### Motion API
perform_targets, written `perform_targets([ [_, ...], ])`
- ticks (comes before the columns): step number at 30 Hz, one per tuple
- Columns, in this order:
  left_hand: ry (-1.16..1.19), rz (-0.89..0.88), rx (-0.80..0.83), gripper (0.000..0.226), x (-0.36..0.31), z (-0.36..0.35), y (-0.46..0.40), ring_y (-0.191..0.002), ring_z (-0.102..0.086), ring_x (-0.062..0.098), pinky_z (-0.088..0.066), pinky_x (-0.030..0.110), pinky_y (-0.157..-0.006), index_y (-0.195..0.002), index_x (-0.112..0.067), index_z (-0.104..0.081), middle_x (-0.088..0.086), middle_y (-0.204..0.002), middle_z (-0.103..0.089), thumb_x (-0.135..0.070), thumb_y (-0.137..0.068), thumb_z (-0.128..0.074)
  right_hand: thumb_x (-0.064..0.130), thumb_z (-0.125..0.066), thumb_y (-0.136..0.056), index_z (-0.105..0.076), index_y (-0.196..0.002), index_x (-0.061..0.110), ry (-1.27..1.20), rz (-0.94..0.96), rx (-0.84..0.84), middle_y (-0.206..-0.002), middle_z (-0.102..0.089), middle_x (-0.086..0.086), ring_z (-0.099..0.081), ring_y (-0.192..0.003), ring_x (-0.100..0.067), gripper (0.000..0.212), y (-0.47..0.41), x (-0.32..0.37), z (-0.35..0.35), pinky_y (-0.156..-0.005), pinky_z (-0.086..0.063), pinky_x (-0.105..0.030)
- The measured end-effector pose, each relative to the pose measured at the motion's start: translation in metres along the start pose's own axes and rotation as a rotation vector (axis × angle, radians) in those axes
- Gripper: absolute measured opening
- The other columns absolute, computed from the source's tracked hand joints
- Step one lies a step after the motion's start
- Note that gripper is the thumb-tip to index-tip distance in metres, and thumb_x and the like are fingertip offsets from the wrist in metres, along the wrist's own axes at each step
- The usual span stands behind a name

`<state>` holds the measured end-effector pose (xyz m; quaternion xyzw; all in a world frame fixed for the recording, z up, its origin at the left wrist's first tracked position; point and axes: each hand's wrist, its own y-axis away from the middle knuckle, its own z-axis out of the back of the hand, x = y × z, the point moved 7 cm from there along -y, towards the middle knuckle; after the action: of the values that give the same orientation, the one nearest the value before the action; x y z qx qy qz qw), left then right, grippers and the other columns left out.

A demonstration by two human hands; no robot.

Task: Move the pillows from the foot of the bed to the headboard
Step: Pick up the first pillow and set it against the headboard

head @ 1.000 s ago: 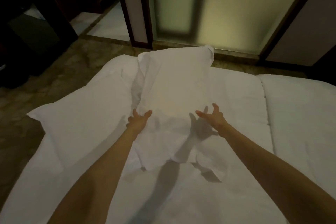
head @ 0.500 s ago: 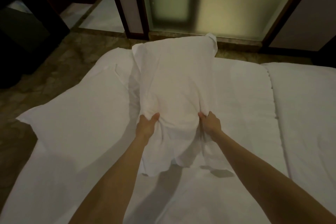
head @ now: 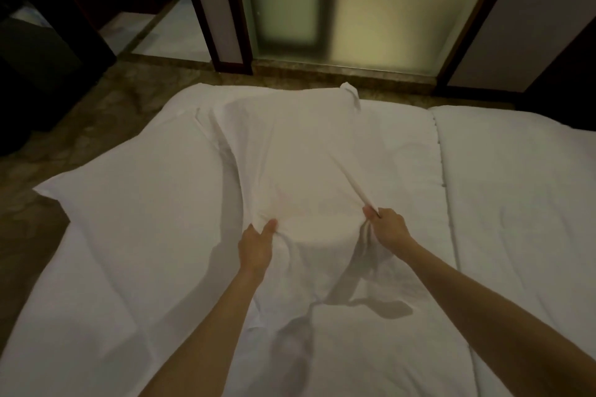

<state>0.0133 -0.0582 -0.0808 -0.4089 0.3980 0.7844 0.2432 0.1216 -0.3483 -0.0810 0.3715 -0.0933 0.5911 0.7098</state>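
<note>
1. The left hand (head: 256, 243) is pinching the near-left part of the middle pillow (head: 290, 164), thumb on top and fingers tucked into the cloth. It is closed on the pillowcase, likely so the filling does not slide.
2. The right hand (head: 388, 229) is fisting the near-right part of that pillow. The cloth is bunching in the fist and a tight ridge is running up and away from it, so the case is under tension there.
3. Both hands are gripping the near end at matching spots, probably for an even lift. Loose pillowcase flap (head: 322, 293) is hanging below the hands and casting a shadow on the bed sheet (head: 371, 358).
4. The middle pillow is lying lengthwise away from the person, its far end reaching the bed's far edge by the floor. It is partly overlapping a second pillow (head: 135, 203) on its left, which is lying flat with a corner sticking out over the floor (head: 80, 126).
5. A duvet or mattress pad (head: 516, 203) is lying to the right, separated by a seam; untouched.
6. Beyond the bed a frosted glass door (head: 354, 3) is glowing; no headboard is showing, so it is probably behind the person.
7. Judgement: grasp stage; neither pillow is at the headboard yet. The soft pillow will be sagging when lifted, and the loose flap could be dragging.
</note>
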Motion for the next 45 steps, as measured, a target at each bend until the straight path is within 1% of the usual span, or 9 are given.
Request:
perform_targets([
  [5, 0.016, 0.028, -0.011, 0.042, 0.039, -0.002, 0.070, -0.108, -0.062, 0.032, -0.048, 0.041, -0.098, -0.118, -0.007, -0.063, 0.016, -0.116, -0.068, -0.037, -0.088, -0.060, 0.047, -0.037, -0.097, -0.062, -0.105, -0.001, 0.053, 0.030, 0.026, -0.109, -0.064, -0.025, -0.058, -0.103, -0.040, 0.054, 0.059, -0.039, 0.012, -0.082, -0.043, -0.039],
  [9, -0.027, 0.003, -0.004, 0.043, 0.064, -0.012, 0.131, -0.111, -0.061, 0.032, -0.043, 0.029, -0.091, -0.117, -0.004, -0.064, 0.018, -0.118, -0.067, -0.036, -0.089, -0.060, 0.049, -0.036, -0.096, -0.061, -0.104, 0.000, 0.107, 0.026, 0.036, -0.107, -0.064, -0.025, -0.059, -0.098, -0.039, 0.055, 0.110, -0.090, 0.023, -0.080, -0.044, -0.040],
  [16, -0.098, -0.039, 0.001, 0.054, 0.108, -0.033, 0.236, -0.117, -0.058, 0.033, -0.044, 0.044, -0.102, -0.123, -0.005, -0.059, 0.017, -0.123, -0.065, -0.046, -0.090, -0.054, 0.050, -0.035, -0.096, -0.060, -0.094, 0.006, 0.189, 0.035, 0.073, -0.096, -0.064, -0.017, -0.055, -0.079, -0.030, 0.051, 0.194, -0.183, 0.040, -0.069, -0.038, -0.032],
  [25, -0.228, -0.027, -0.116, 0.063, 0.158, -0.034, 0.328, -0.102, -0.062, 0.036, -0.047, 0.039, -0.085, -0.113, -0.005, -0.063, 0.020, -0.108, -0.068, -0.056, -0.094, -0.033, 0.052, -0.036, -0.095, -0.054, -0.076, 0.014, 0.207, 0.118, 0.091, -0.076, -0.055, -0.006, -0.051, -0.066, -0.025, 0.047, 0.266, -0.251, 0.051, -0.062, -0.038, -0.034],
  [28, -0.344, 0.035, -0.117, 0.063, 0.163, -0.030, 0.327, -0.107, -0.059, 0.038, -0.041, 0.037, -0.081, -0.117, -0.005, -0.058, 0.021, -0.114, -0.064, -0.056, -0.095, -0.028, 0.052, -0.034, -0.096, -0.059, -0.091, 0.009, 0.247, 0.128, 0.117, -0.083, -0.054, -0.008, -0.055, -0.076, -0.031, 0.050, 0.266, -0.249, 0.049, -0.066, -0.040, -0.035],
  [32, -0.296, 0.055, -0.088, 0.057, 0.151, -0.022, 0.295, -0.105, -0.058, 0.038, -0.047, 0.044, -0.087, -0.111, 0.004, -0.051, 0.025, -0.113, -0.060, -0.049, -0.095, -0.039, 0.045, -0.046, -0.093, -0.051, -0.075, 0.014, 0.209, 0.134, 0.139, -0.079, -0.056, -0.007, -0.058, -0.077, -0.032, 0.036, 0.252, -0.233, 0.040, -0.067, -0.045, -0.038],
  [34, -0.285, 0.042, -0.080, 0.054, 0.138, -0.019, 0.269, -0.106, -0.056, 0.038, -0.046, 0.044, -0.090, -0.112, 0.005, -0.052, 0.025, -0.116, -0.057, -0.045, -0.094, -0.044, 0.043, -0.055, -0.088, -0.052, -0.086, 0.013, 0.124, 0.108, 0.127, -0.092, -0.056, -0.008, -0.057, -0.084, -0.030, 0.030, 0.238, -0.223, 0.037, -0.073, -0.048, -0.040],
  [39, -0.312, 0.067, 0.031, 0.059, 0.106, -0.037, 0.213, -0.122, -0.047, 0.039, -0.039, 0.047, -0.104, -0.133, 0.000, -0.039, 0.025, -0.136, -0.045, -0.044, -0.094, -0.042, 0.051, -0.068, -0.077, -0.034, -0.134, 0.007, -0.136, -0.098, 0.125, -0.136, -0.040, -0.019, -0.045, -0.123, -0.038, 0.080, 0.191, -0.202, 0.035, -0.103, -0.040, -0.049],
  [45, -0.239, 0.239, 0.032, 0.077, 0.094, -0.063, 0.159, -0.137, -0.034, 0.038, -0.027, 0.043, -0.114, -0.147, 0.000, -0.023, 0.024, -0.152, -0.030, -0.056, -0.094, -0.030, 0.057, -0.067, -0.075, -0.026, -0.139, 0.000, -0.383, -0.326, 0.236, -0.137, -0.048, -0.017, -0.051, -0.120, -0.036, 0.095, 0.142, -0.191, 0.021, -0.092, -0.047, -0.043],
])
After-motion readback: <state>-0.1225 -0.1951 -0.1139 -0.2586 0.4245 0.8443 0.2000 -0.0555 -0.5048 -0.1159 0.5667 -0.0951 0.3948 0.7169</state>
